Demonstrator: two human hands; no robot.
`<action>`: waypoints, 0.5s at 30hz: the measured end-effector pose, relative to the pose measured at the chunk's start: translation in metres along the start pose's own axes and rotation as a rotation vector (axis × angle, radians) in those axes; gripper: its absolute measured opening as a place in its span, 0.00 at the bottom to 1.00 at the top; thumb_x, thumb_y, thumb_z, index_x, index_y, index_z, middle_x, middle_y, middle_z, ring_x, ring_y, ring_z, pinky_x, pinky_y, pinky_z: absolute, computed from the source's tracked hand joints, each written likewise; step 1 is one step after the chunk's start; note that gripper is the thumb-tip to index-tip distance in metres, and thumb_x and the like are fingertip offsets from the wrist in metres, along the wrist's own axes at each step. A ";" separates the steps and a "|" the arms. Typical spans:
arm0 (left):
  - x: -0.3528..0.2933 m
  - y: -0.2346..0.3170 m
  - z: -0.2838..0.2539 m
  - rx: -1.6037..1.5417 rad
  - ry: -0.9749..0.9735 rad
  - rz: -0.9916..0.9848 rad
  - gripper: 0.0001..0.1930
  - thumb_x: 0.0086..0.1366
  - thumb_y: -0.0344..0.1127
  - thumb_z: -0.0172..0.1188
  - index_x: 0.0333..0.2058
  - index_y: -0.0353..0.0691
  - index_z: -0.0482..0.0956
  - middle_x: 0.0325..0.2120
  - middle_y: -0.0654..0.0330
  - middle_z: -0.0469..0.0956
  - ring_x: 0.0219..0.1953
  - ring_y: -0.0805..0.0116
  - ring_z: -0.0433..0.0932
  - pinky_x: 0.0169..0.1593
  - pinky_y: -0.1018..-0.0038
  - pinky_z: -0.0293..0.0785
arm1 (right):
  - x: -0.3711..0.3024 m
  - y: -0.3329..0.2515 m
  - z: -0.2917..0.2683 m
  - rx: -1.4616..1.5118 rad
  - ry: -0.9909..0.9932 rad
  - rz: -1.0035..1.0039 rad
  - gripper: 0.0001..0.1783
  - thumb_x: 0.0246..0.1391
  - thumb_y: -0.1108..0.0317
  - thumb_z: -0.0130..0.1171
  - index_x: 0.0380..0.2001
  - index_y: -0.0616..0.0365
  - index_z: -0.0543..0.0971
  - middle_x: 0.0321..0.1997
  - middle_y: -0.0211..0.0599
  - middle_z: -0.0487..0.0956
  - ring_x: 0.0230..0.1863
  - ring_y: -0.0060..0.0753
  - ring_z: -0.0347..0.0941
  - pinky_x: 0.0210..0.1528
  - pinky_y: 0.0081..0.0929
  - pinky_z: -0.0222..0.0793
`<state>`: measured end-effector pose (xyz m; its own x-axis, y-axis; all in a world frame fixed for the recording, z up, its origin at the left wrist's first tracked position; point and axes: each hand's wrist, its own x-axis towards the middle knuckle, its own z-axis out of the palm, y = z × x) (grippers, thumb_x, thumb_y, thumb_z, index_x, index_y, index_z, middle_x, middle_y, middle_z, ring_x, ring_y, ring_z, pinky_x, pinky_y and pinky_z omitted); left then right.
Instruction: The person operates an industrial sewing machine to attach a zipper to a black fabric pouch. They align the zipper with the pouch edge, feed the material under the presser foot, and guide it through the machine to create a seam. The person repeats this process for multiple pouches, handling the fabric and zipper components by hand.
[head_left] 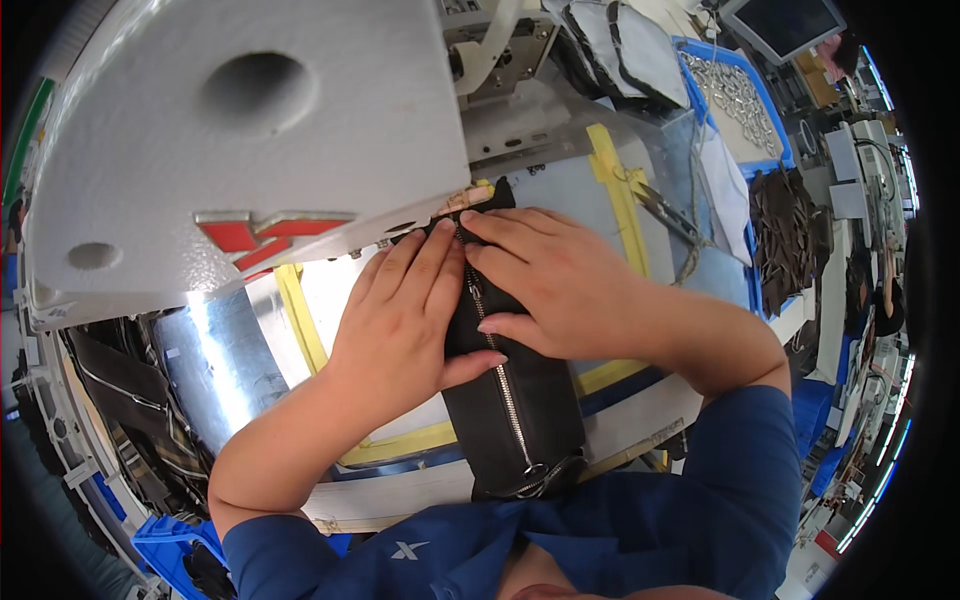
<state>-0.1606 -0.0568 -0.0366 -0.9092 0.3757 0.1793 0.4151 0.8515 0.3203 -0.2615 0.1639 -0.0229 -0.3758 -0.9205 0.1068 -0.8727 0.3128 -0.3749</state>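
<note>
A black fabric piece (545, 410) lies lengthwise in front of me on the machine bed, its far end by the white sewing machine head (370, 110). Down its middle runs a silver metal zipper (510, 400), with a zipper pull (476, 294) between my hands and a ring at the near end. My left hand (392, 320) rests flat on the left side, fingers stretched forward and thumb touching the zipper. Across from it, my right hand (575, 285) lies on the right side, fingers extended and thumb beside the zipper. The needle area is hidden behind the machine head.
Yellow tape strips (622, 210) mark the work surface. Scissors (668, 215) lie on the right. Beyond them stand a blue bin (785, 135) of metal parts and dark brown strips (778, 240). Dark fabric pieces with zippers (130, 385) hang at the left.
</note>
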 end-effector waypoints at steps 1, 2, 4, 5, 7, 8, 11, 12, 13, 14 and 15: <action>0.000 0.000 0.000 0.000 -0.003 0.003 0.52 0.52 0.64 0.76 0.63 0.26 0.73 0.67 0.39 0.72 0.67 0.41 0.72 0.70 0.49 0.67 | 0.000 0.000 -0.001 -0.003 0.003 0.003 0.35 0.57 0.53 0.72 0.58 0.70 0.77 0.69 0.59 0.74 0.69 0.58 0.71 0.74 0.47 0.66; 0.000 0.000 0.000 -0.001 -0.007 0.000 0.52 0.51 0.64 0.76 0.64 0.26 0.73 0.67 0.39 0.72 0.67 0.41 0.72 0.70 0.49 0.67 | -0.001 -0.001 -0.001 -0.005 0.007 0.007 0.35 0.56 0.53 0.72 0.58 0.70 0.77 0.69 0.59 0.75 0.69 0.58 0.72 0.74 0.46 0.66; 0.002 0.000 0.000 -0.007 -0.009 0.003 0.53 0.51 0.64 0.76 0.64 0.26 0.73 0.67 0.39 0.72 0.67 0.41 0.72 0.70 0.49 0.67 | -0.001 -0.003 -0.003 -0.008 0.014 0.011 0.34 0.56 0.53 0.72 0.56 0.70 0.78 0.69 0.58 0.75 0.69 0.58 0.72 0.73 0.46 0.67; 0.002 -0.001 -0.001 -0.004 -0.011 -0.003 0.53 0.51 0.64 0.76 0.64 0.26 0.72 0.67 0.39 0.72 0.67 0.40 0.72 0.70 0.49 0.67 | -0.002 -0.004 -0.004 -0.015 0.018 0.017 0.34 0.56 0.53 0.72 0.56 0.69 0.78 0.69 0.58 0.75 0.69 0.57 0.73 0.73 0.45 0.67; 0.000 -0.002 0.000 -0.014 -0.004 0.001 0.53 0.51 0.65 0.76 0.65 0.27 0.72 0.68 0.40 0.71 0.67 0.40 0.72 0.70 0.49 0.66 | 0.000 -0.002 -0.001 0.010 0.042 -0.010 0.32 0.57 0.53 0.72 0.55 0.68 0.79 0.68 0.58 0.76 0.68 0.56 0.73 0.72 0.45 0.68; 0.001 -0.001 0.002 -0.017 -0.011 -0.018 0.55 0.51 0.65 0.75 0.67 0.28 0.71 0.69 0.41 0.71 0.67 0.41 0.71 0.70 0.50 0.65 | -0.003 0.001 -0.002 0.006 0.047 -0.013 0.32 0.57 0.53 0.72 0.54 0.68 0.79 0.68 0.58 0.76 0.68 0.55 0.74 0.71 0.44 0.69; -0.002 -0.001 0.001 0.015 -0.045 -0.017 0.57 0.49 0.65 0.76 0.69 0.29 0.69 0.71 0.43 0.68 0.69 0.40 0.69 0.71 0.50 0.63 | -0.011 0.002 -0.026 0.048 0.030 0.081 0.30 0.57 0.53 0.72 0.55 0.64 0.80 0.68 0.54 0.77 0.65 0.55 0.76 0.69 0.45 0.71; -0.001 -0.001 0.001 0.017 -0.065 -0.020 0.58 0.48 0.64 0.77 0.70 0.30 0.67 0.73 0.43 0.67 0.69 0.39 0.68 0.73 0.49 0.62 | -0.018 0.003 -0.038 0.067 0.031 0.132 0.29 0.58 0.54 0.71 0.55 0.64 0.80 0.67 0.53 0.77 0.64 0.55 0.76 0.68 0.44 0.72; -0.003 -0.001 0.001 0.033 -0.080 -0.031 0.58 0.48 0.62 0.78 0.70 0.29 0.67 0.73 0.44 0.66 0.70 0.39 0.67 0.72 0.49 0.61 | -0.025 0.007 -0.044 -0.034 0.144 0.168 0.22 0.60 0.57 0.70 0.51 0.62 0.83 0.62 0.48 0.82 0.60 0.53 0.79 0.63 0.44 0.75; -0.004 0.000 0.001 0.032 -0.079 -0.035 0.58 0.48 0.61 0.78 0.70 0.29 0.67 0.74 0.44 0.66 0.70 0.38 0.67 0.72 0.48 0.61 | -0.033 0.016 -0.050 -0.025 0.193 0.281 0.21 0.61 0.58 0.70 0.51 0.61 0.83 0.61 0.47 0.82 0.60 0.53 0.80 0.62 0.43 0.76; -0.004 0.001 0.002 0.031 -0.080 -0.041 0.58 0.47 0.61 0.78 0.70 0.29 0.67 0.74 0.44 0.66 0.70 0.38 0.67 0.73 0.48 0.61 | -0.046 0.030 -0.059 -0.015 0.243 0.391 0.19 0.61 0.60 0.69 0.50 0.61 0.84 0.60 0.46 0.83 0.59 0.53 0.80 0.60 0.42 0.77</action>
<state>-0.1567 -0.0570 -0.0393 -0.9256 0.3673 0.0917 0.3775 0.8771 0.2971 -0.2885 0.2295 0.0154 -0.7382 -0.6519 0.1736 -0.6547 0.6304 -0.4171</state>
